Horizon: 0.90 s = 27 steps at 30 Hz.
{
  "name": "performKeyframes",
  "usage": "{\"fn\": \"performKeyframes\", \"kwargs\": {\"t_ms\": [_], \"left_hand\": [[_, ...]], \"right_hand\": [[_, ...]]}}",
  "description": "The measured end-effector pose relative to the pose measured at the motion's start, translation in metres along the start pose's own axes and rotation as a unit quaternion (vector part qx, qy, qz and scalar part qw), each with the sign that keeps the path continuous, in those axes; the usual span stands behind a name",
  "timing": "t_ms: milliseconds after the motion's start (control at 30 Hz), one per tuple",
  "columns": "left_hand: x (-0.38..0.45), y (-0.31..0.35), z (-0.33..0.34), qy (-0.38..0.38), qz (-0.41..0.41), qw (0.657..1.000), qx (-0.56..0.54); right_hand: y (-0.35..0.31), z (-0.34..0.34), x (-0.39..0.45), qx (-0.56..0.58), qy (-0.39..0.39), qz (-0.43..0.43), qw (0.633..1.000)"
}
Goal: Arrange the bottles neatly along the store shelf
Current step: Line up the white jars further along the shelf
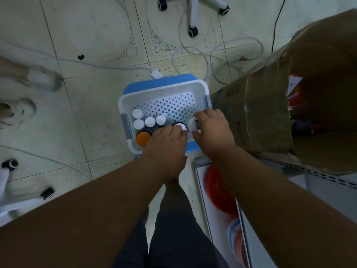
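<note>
A white perforated basket (pixel 162 88) stands on a blue stool on the floor, holding several upright bottles seen from above. Most have white caps (pixel 149 121); one has an orange cap (pixel 143 138). My left hand (pixel 166 144) reaches into the basket's near side, its fingers curled round a dark bottle with a white cap (pixel 181 126). My right hand (pixel 211 126) is at the basket's right rim, its fingers and thumb curled round another white-capped bottle (pixel 192 123). The bottles' bodies are mostly hidden.
A large open cardboard box (pixel 270 105) sits right of the basket. A grey shelf edge (pixel 328 178) and a white case with red discs (pixel 218 190) lie below it. Cables (pixel 193 53) and chair castors (pixel 193 32) cross the tiled floor.
</note>
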<state>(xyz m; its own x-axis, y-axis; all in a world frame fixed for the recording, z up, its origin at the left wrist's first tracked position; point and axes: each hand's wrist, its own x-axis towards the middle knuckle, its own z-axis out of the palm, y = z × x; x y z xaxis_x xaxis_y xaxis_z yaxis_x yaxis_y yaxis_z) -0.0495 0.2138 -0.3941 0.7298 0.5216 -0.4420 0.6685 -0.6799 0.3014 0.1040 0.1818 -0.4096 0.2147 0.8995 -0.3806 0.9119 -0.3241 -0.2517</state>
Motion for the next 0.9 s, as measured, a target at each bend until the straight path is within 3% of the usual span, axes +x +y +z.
{"fn": "performKeyframes", "kwargs": {"t_ms": [167,367,500,700,900], "left_hand": [[0.006,-0.004,0.003,-0.009,0.007,0.999,0.032],[0.007,-0.003,0.002,-0.025,0.021,0.998,0.046],[-0.014,-0.002,-0.033,-0.044,0.041,0.998,0.021],[-0.072,-0.001,-0.132,0.049,0.121,0.991,0.017],[-0.133,0.051,-0.176,0.079,0.266,0.961,-0.007]], "right_hand": [[0.002,0.003,0.013,-0.044,-0.054,-0.018,0.997],[0.002,-0.004,0.009,0.004,-0.049,0.013,0.999],[-0.008,-0.043,-0.021,0.052,-0.029,0.020,0.998],[-0.045,-0.163,-0.107,0.127,0.114,0.055,0.984],[-0.097,-0.228,-0.260,0.099,0.243,0.202,0.944]]}}
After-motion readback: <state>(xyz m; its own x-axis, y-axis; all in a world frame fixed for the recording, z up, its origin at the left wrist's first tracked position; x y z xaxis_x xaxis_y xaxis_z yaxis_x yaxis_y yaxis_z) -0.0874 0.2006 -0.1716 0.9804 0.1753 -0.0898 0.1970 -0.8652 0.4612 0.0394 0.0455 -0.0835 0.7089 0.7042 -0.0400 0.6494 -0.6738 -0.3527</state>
